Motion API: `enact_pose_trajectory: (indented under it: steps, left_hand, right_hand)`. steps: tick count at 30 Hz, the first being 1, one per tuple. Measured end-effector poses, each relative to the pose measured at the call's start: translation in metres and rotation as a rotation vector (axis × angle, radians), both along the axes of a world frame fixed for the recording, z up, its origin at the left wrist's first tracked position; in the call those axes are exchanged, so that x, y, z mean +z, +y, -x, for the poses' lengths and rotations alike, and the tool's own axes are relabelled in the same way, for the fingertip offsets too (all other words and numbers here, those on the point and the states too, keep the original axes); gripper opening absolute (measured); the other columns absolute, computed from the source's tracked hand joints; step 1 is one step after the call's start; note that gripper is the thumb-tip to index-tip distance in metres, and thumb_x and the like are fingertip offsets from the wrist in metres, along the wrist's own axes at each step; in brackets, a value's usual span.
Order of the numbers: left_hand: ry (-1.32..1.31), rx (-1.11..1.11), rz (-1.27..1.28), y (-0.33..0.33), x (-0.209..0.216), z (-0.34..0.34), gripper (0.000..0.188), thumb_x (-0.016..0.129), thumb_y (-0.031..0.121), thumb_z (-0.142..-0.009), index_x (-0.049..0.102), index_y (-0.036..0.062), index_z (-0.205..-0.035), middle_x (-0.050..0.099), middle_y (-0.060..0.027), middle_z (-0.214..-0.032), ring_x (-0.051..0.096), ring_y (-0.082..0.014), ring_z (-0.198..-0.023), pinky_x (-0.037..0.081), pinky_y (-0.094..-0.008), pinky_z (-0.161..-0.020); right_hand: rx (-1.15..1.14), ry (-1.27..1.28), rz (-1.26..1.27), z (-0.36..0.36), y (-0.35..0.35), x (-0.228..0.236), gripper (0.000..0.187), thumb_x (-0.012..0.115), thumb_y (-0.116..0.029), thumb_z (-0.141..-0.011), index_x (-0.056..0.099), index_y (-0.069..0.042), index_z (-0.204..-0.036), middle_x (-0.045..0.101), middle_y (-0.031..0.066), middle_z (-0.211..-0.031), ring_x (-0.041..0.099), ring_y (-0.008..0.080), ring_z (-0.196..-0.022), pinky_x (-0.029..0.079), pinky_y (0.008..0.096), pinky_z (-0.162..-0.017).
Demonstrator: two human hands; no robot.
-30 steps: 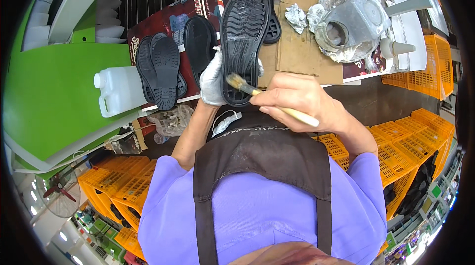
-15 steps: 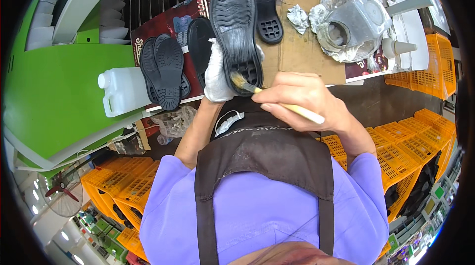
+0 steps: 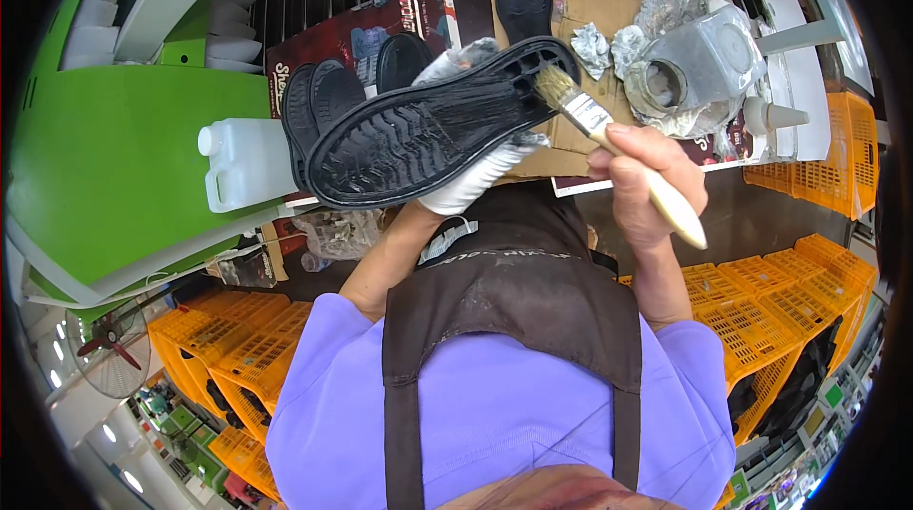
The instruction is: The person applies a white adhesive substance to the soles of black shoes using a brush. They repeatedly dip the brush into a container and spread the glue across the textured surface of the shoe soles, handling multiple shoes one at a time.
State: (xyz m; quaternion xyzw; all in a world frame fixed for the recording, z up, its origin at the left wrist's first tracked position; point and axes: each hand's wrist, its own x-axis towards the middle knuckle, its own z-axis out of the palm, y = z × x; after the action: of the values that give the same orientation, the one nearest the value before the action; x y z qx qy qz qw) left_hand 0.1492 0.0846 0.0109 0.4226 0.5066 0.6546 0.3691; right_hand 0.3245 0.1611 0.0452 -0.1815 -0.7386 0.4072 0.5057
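My left hand (image 3: 475, 177), in a white glove, grips a large black shoe sole (image 3: 418, 129) from beneath and at its sides. The sole lies slantwise above the work surface, its heel end with square hollows toward the upper right. In my bare right hand (image 3: 656, 186) is a flat paintbrush (image 3: 587, 115) with a pale wooden handle, its bristles at the heel's hollows. Behind the held sole are a dark sole (image 3: 403, 58), a pair of soles (image 3: 335, 91) at the left, partly covered, and another sole (image 3: 524, 1) on the cardboard (image 3: 609, 1).
A clear plastic bottle (image 3: 709, 49) with a cut opening lies in plastic wrap at the right, beside crumpled white paper (image 3: 592, 49) and a nozzle bottle (image 3: 768, 116). A white jug (image 3: 249, 163) stands left, by a green machine (image 3: 105, 177). Orange crates (image 3: 761, 305) stand on both sides.
The held sole has turned from nearly upright to slanting, its heel end swinging to the upper right. My right hand and the brush have moved right, with the bristles higher.
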Motion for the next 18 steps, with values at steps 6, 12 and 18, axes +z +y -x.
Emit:
enact_pose_trajectory:
  steps: [6, 12, 18]
  left_hand:
    - [0.385, -0.014, 0.084, 0.001, 0.018, -0.005, 0.058, 0.078, 0.015, -0.072, 0.047, 0.0038, -0.12, 0.055, -0.008, -0.117, 0.055, -0.0181, -0.105, 0.045, -0.0306, -0.088]
    - [0.018, -0.167, 0.168, -0.007, -0.009, -0.004, 0.062, 0.078, 0.011, -0.07, 0.044, 0.0026, -0.121, 0.055, -0.0083, -0.114, 0.056, -0.0173, -0.104, 0.044, -0.0311, -0.091]
    - [0.211, -0.044, 0.086, 0.002, 0.0, -0.01, 0.063, 0.078, 0.008, -0.069, 0.043, 0.0013, -0.121, 0.057, -0.008, -0.112, 0.056, -0.0165, -0.103, 0.044, -0.0312, -0.092]
  right_hand:
    - [-0.008, -0.036, -0.121, 0.027, -0.017, -0.005, 0.018, 0.074, -0.005, -0.071, 0.064, 0.004, -0.084, 0.067, 0.0122, -0.074, 0.065, 0.0201, -0.06, 0.052, 0.0273, -0.054]
    - [0.175, -0.031, 0.018, 0.033, -0.019, -0.004, 0.013, 0.071, -0.001, -0.072, 0.064, 0.003, -0.081, 0.066, 0.0116, -0.074, 0.065, 0.0194, -0.062, 0.053, 0.0277, -0.056]
    - [-0.17, -0.072, 0.143, 0.015, -0.003, -0.013, 0.01, 0.072, 0.0, -0.073, 0.065, 0.003, -0.08, 0.068, 0.0112, -0.077, 0.066, 0.0159, -0.065, 0.052, 0.0248, -0.058]
